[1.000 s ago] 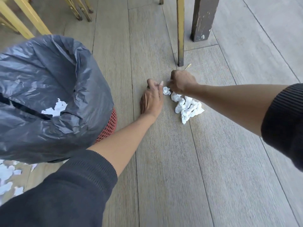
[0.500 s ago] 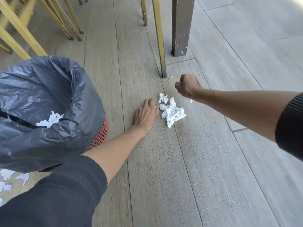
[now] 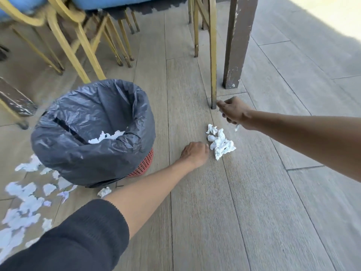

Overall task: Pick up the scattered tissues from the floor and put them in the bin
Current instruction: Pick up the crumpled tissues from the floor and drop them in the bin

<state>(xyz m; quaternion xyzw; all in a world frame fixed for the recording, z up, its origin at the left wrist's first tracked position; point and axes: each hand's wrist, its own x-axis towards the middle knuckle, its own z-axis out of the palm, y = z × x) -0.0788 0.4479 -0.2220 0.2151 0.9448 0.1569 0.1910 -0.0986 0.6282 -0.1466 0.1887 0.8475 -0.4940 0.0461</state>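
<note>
A heap of crumpled white tissues (image 3: 221, 144) lies on the wooden floor in the middle of the view. My left hand (image 3: 195, 153) rests on the floor against the heap's left edge, fingers curled under. My right hand (image 3: 233, 112) hovers just beyond the heap near a chair leg, closed in a fist, with a small white tissue scrap (image 3: 237, 127) sticking out beneath it. The bin (image 3: 136, 106), a red basket lined with a black bag, stands to the left with white tissue (image 3: 105, 136) inside. Several more torn tissues (image 3: 23, 202) lie at the lower left, and one piece (image 3: 104, 191) sits by the bin's base.
A thin yellow chair leg (image 3: 214, 55) and a worn brown table leg (image 3: 238, 45) stand right behind my right hand. Yellow-legged chairs (image 3: 78, 45) with blue seats crowd the back left. Bare floor planks stretch to the right and toward me.
My right hand has lifted off the heap, closed, and moved back toward the chair leg. My left hand went from flat to curled beside the heap. The view has pulled back.
</note>
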